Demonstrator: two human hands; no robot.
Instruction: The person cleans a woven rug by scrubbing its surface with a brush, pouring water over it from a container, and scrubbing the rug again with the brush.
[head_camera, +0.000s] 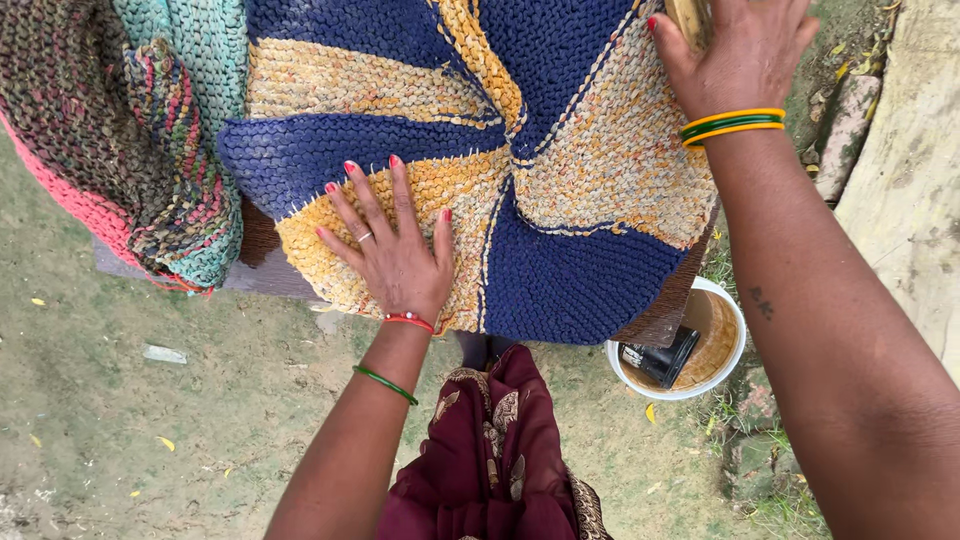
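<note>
A round knitted mat in navy blue and yellow wedges lies spread over a small wooden stand. My left hand rests flat on a yellow wedge near the mat's front edge, fingers spread, holding nothing. My right hand is at the mat's far right edge, closed on a pale wooden object that is mostly out of frame at the top. What that object is cannot be made out.
A heap of multicoloured knitted cloth in pink, teal and brown hangs at the left. A white bucket with brownish liquid and a dark object inside stands on the ground under the mat's right edge. Stones and a concrete slab lie at the right.
</note>
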